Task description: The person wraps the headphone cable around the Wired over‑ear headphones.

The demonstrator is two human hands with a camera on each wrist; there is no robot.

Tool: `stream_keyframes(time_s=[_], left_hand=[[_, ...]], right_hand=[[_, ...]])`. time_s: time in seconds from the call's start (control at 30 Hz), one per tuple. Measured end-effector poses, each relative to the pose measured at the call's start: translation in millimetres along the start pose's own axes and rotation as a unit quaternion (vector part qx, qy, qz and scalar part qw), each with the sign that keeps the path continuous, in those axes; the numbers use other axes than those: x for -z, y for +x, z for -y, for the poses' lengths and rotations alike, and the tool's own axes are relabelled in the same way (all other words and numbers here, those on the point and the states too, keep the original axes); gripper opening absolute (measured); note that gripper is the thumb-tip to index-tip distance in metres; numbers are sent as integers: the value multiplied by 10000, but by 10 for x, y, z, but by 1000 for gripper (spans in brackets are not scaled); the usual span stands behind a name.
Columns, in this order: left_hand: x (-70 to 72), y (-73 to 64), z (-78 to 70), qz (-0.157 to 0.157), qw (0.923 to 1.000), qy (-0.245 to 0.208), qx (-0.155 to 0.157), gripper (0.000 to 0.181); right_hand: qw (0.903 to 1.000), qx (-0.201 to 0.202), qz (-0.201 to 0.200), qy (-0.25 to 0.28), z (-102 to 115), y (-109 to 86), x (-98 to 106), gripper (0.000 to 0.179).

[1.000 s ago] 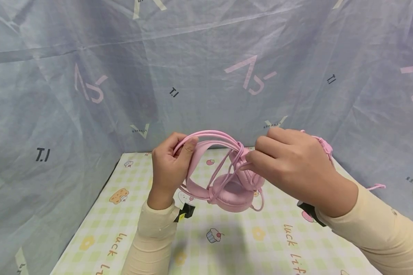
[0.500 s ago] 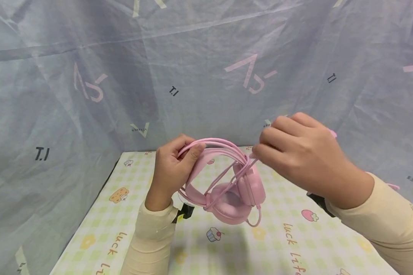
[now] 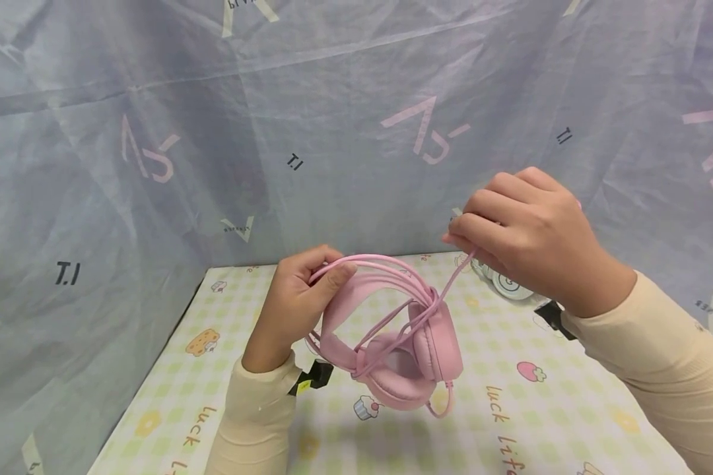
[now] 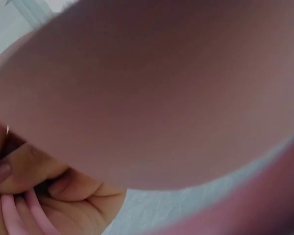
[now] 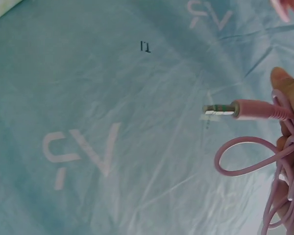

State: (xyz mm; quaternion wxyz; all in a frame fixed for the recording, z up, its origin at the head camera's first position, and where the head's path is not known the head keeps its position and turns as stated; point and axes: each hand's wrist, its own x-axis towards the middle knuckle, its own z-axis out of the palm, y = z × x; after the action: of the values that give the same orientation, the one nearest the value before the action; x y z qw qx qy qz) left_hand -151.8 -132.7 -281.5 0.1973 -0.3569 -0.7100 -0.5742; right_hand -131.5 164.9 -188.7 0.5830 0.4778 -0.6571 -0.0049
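Pink over-ear headphones point(image 3: 438, 343) hang tilted above the table, ear cups toward the lower right. My left hand point(image 3: 300, 297) grips the headband at its left side, thumb in front. In the left wrist view its curled fingers point(image 4: 29, 169) hold thin pink bands. A pink cable point(image 3: 456, 277) wraps across the ear cups and runs up to my right hand point(image 3: 529, 231), which pinches it. In the right wrist view that hand holds bunched cable point(image 5: 250, 139), and an audio plug point(image 5: 257, 109) with a metal tip sticks out of it.
A table with a green-checked, printed cloth point(image 3: 451, 435) lies below. Grey-blue curtain point(image 3: 344, 132) closes in the back and sides. A round whitish printed shape point(image 3: 508, 285) shows behind the right hand.
My right hand has moved up and to the right, drawing the cable out longer and straighter. The headphones and my left hand have shifted slightly down and right.
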Motion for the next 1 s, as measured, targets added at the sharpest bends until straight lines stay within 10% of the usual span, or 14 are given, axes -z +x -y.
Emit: stream_keyframes(time_s=[0.7,1.0], left_hand=[[-81,-12,-13,28,9995,262,-167,13],[-21,-4,-71,128,9990,-381,-219,13]], right_hand=[[9950,-702,-302,649,-13,121,-31,40],[9931,-945,-302,630,-132,-11,-74,36]])
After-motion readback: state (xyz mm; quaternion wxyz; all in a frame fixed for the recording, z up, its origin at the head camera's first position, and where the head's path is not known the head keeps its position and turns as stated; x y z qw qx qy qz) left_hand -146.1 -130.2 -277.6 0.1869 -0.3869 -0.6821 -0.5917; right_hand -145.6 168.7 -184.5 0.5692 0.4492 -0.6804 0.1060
